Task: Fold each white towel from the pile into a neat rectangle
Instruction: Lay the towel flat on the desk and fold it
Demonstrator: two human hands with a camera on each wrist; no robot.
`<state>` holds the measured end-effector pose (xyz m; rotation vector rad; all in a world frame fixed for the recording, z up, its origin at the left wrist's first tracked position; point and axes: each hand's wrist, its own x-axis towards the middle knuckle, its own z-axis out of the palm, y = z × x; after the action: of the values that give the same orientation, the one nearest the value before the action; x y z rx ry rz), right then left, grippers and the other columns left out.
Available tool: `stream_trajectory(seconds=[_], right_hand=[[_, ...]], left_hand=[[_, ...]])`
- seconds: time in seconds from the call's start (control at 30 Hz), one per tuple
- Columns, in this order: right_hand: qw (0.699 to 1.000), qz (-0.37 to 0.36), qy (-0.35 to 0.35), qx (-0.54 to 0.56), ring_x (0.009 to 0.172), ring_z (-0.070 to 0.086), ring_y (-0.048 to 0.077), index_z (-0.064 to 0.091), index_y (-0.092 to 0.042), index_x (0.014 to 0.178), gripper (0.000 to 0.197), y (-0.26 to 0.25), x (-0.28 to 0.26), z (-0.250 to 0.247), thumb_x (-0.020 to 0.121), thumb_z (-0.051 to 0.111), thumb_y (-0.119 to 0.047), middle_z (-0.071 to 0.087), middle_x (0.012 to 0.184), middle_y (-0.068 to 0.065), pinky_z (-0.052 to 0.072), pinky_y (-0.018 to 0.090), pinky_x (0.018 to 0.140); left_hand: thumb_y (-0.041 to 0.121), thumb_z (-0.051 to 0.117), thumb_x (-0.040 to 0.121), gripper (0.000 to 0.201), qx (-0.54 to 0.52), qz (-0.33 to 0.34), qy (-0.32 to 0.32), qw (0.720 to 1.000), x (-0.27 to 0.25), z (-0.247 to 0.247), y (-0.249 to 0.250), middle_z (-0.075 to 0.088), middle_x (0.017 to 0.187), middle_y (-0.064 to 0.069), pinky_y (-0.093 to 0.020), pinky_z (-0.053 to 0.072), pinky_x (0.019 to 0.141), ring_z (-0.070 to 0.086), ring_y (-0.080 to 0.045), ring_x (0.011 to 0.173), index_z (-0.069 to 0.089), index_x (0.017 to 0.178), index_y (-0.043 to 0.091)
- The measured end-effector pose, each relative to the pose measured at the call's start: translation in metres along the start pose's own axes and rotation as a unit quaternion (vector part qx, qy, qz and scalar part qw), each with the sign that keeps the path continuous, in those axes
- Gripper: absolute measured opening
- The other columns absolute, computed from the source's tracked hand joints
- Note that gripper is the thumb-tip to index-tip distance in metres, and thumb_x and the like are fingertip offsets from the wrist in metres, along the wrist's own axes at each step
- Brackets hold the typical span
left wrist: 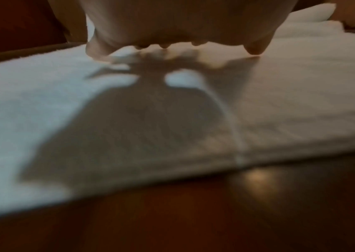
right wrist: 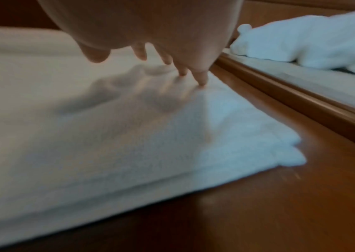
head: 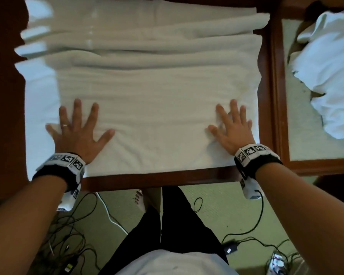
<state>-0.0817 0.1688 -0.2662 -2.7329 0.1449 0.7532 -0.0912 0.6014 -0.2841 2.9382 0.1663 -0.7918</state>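
While I stand at the near edge of the tabletop [head: 157, 180], both my palms lie flat on the towel [head: 157, 120] I'm working on. My left hand [head: 77, 132] presses the towel's near-left part, fingers [head: 77, 110] spread wide & straight, holding nothing. My right hand [head: 232, 128] does the same on the towel's near-right part, just inside its right edge, fingers [head: 233, 110] fanned & flat, nothing gripped. In the right wrist view the fingertips [right wrist: 202, 80] touch the cloth near that edge, and the towel's near-right corner [right wrist: 288, 153] shows layers that don't quite line up.

The step, I'd say, is smoothing the folded towel w/ both hands. To do it well: keep palms flat, push from the towel's middle out toward its edges, even pressure both sides so the layers don't skew. Square that near-right corner before the next fold, else the rectangle won't be neat.

Beyond the towel, farther from me, more white cloth [head: 147, 36] lies in long soft ridges; I can't tell if it's the same towel or other ones. Right of the towel, past the tabletop's edge on a second framed surface [head: 276, 96], sits the rumpled pile [head: 330, 72], prob. still to fold.
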Motion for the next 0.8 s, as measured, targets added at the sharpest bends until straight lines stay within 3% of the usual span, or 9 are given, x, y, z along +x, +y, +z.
stream_trajectory(seconds=[0.07, 0.13, 0.17, 0.27, 0.4, 0.53, 0.6, 0.73, 0.8], right_hand=[[0.988, 0.023, 0.112, 0.105, 0.15, 0.017, 0.029, 0.032, -0.025, 0.153, 0.059, 0.011, -0.011, -0.002, 0.1, 0.048, -0.045, 0.011, 0.165, 0.004, 0.018, 0.043, 0.119], [0.96, 0.081, 0.233, 0.135, 0.133, 0.043, 0.037, 0.056, -0.009, 0.136, 0.043, 0.027, -0.031, -0.001, 0.097, 0.052, -0.028, 0.044, 0.147, 0.017, 0.034, 0.038, 0.109], [0.952, 0.121, 0.252, 0.125, 0.123, 0.049, 0.04, 0.062, -0.005, 0.127, 0.037, 0.036, -0.042, 0.001, 0.095, 0.053, -0.022, 0.051, 0.136, 0.02, 0.038, 0.039, 0.103], [0.95, 0.219, 0.197, 0.104, 0.109, 0.055, 0.038, 0.063, -0.011, 0.121, 0.028, 0.059, -0.069, 0.013, 0.095, 0.056, -0.019, 0.055, 0.124, 0.017, 0.043, 0.04, 0.092], [0.935, 0.286, 0.163, 0.13, 0.109, 0.059, 0.033, 0.062, -0.015, 0.119, 0.031, 0.066, -0.074, 0.013, 0.092, 0.063, -0.031, 0.065, 0.118, 0.012, 0.047, 0.039, 0.092], [0.923, 0.299, 0.175, 0.164, 0.095, 0.061, 0.028, 0.066, -0.016, 0.097, 0.014, 0.067, -0.071, 0.0, 0.09, 0.069, -0.028, 0.069, 0.106, 0.01, 0.048, 0.033, 0.081], [0.922, 0.294, 0.179, 0.18, 0.097, 0.063, 0.028, 0.065, -0.018, 0.094, 0.012, 0.073, -0.078, -0.002, 0.089, 0.071, -0.026, 0.069, 0.105, 0.011, 0.046, 0.031, 0.08], [0.94, 0.301, 0.108, 0.117, 0.11, 0.059, 0.035, 0.065, -0.013, 0.112, 0.025, 0.081, -0.097, 0.003, 0.09, 0.068, -0.024, 0.064, 0.119, 0.015, 0.047, 0.036, 0.089], [0.951, 0.257, 0.148, 0.087, 0.112, 0.055, 0.037, 0.06, -0.012, 0.121, 0.033, 0.072, -0.099, 0.004, 0.088, 0.063, -0.018, 0.055, 0.127, 0.015, 0.045, 0.037, 0.088]], left_hand=[[0.086, 0.019, 0.086, 0.084, -0.012, 0.013, 0.022, 1.0, -0.015, 0.007, 0.007, -0.016, 0.167, 0.004, -0.073, 0.005, 0.113, -0.008, -0.032, 0.154, -0.007, 0.155, 0.046], [0.083, 0.013, 0.086, 0.084, 0.001, 0.042, 0.031, 0.999, -0.039, 0.023, 0.011, -0.011, 0.168, 0.001, -0.072, 0.008, 0.112, -0.002, -0.032, 0.154, 0.0, 0.158, 0.041], [0.082, 0.01, 0.086, 0.084, 0.012, 0.054, 0.022, 0.998, -0.049, 0.033, 0.012, -0.012, 0.168, 0.001, -0.072, 0.008, 0.112, -0.002, -0.032, 0.154, 0.001, 0.158, 0.04], [0.081, 0.004, 0.087, 0.083, 0.019, 0.058, 0.015, 0.998, -0.065, 0.056, 0.009, -0.018, 0.167, 0.003, -0.072, 0.005, 0.113, -0.005, -0.032, 0.154, 0.0, 0.159, 0.04], [0.078, 0.015, 0.089, 0.08, 0.01, 0.063, 0.05, 0.997, -0.064, 0.062, 0.011, -0.008, 0.168, 0.001, -0.074, 0.004, 0.111, 0.0, -0.035, 0.153, 0.008, 0.159, 0.039], [0.079, 0.014, 0.089, 0.08, 0.011, 0.064, 0.066, 0.996, -0.065, 0.066, 0.011, -0.009, 0.168, 0.001, -0.074, 0.004, 0.111, -0.003, -0.033, 0.154, 0.005, 0.158, 0.04], [0.081, 0.009, 0.088, 0.08, 0.015, 0.057, 0.066, 0.996, -0.065, 0.067, 0.01, -0.011, 0.168, 0.002, -0.074, 0.004, 0.111, -0.004, -0.032, 0.154, 0.001, 0.158, 0.042], [0.082, 0.007, 0.087, 0.082, 0.009, 0.054, 0.071, 0.996, -0.066, 0.066, 0.012, -0.013, 0.168, 0.002, -0.072, 0.003, 0.112, -0.005, -0.032, 0.154, -0.001, 0.158, 0.043], [0.084, 0.005, 0.085, 0.084, 0.002, 0.058, 0.062, 0.996, -0.066, 0.064, 0.012, -0.016, 0.167, 0.003, -0.071, 0.002, 0.113, -0.007, -0.031, 0.154, -0.003, 0.158, 0.043]])
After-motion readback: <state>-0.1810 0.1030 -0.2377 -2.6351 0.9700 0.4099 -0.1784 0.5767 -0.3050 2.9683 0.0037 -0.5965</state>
